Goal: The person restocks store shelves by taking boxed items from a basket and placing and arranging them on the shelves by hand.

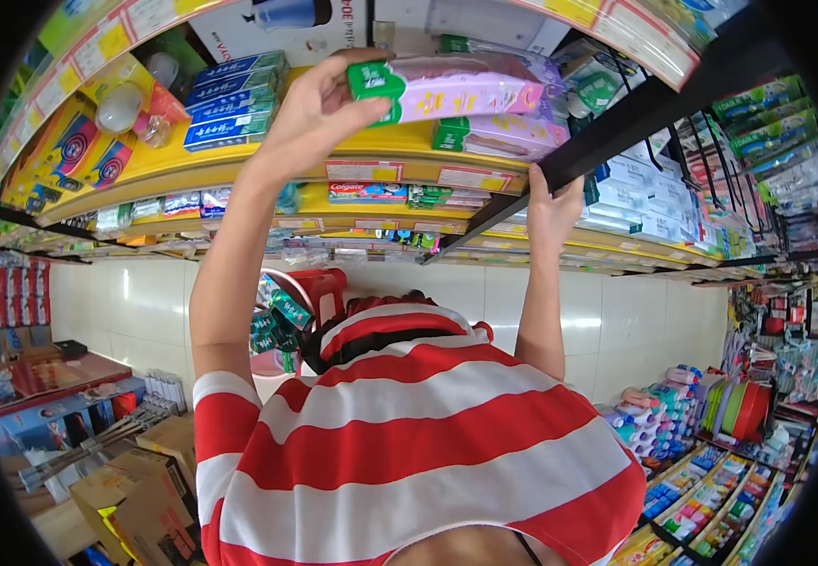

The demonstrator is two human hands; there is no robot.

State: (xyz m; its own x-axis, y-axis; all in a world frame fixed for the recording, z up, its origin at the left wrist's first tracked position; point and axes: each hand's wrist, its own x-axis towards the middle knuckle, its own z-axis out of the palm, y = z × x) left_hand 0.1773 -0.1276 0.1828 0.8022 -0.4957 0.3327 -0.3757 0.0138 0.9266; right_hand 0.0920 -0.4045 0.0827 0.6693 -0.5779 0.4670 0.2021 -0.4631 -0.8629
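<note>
Head view shows a long pink-and-purple package with a green end (470, 96) held up by the left hand (322, 118), gripped at its green end with the thumb across the near face. It is raised before a yellow metal shelf (395, 141), just in front of similar pink packages (494, 140). The right hand (556, 212) is placed at the shelf's front edge, beside a slanting black metal post (635, 118); whether its fingers are closed around anything cannot be told.

The package is judged light and fairly stiff, with a glossy, perhaps slippery, wrapping that could be dented by a hard squeeze. A hold at mid-length would probably be better balanced than one at the end.

On the right, room is limited by the post; above, by the labelled edge of an upper shelf (649, 42). To the left, blue boxes (234, 106) are stacked near the wrist. More open room is offered between the shelf front and the red-and-white striped shirt (409, 415), above the pale tiled floor (611, 297).
</note>
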